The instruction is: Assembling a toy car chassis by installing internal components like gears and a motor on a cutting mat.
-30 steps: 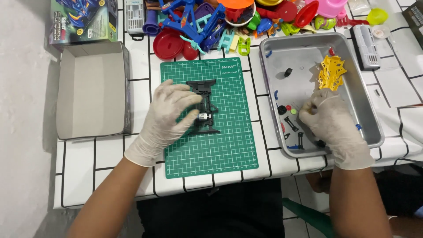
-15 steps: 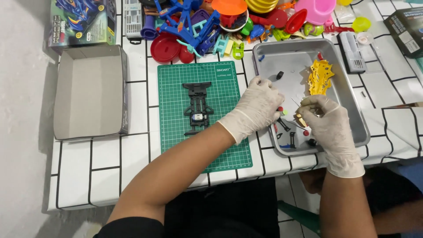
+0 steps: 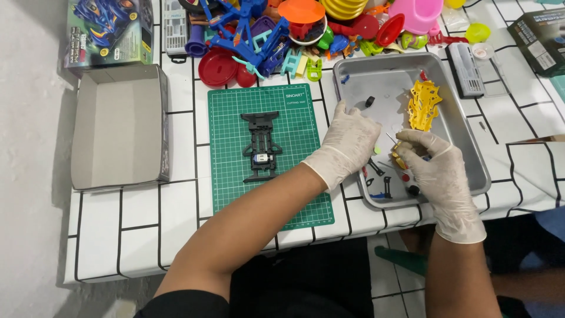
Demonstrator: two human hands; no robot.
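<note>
Both hands wear white gloves. My left hand (image 3: 347, 141) reaches across into the metal tray (image 3: 471, 159), resting over its left part among small dark parts; I cannot tell whether it grips one. My right hand (image 3: 432, 165) is in the same tray, its fingers pinched on a small yellow part with a thin metal pin. A yellow plastic parts frame (image 3: 424, 105) lies in the tray just beyond it. A black toy car chassis (image 3: 261, 145) with a small motor lies alone on the green cutting mat (image 3: 294, 194).
An open grey cardboard box (image 3: 118, 126) stands at the left, a printed kit box (image 3: 109, 32) behind it. Colourful plastic toys (image 3: 282, 29) crowd the back edge. A grey battery case (image 3: 465, 68) lies right of the tray. The table's front edge is near.
My left hand left the chassis on the mat and moved right into the tray. The right hand has lifted a small yellow part there. The view shifted slightly.
</note>
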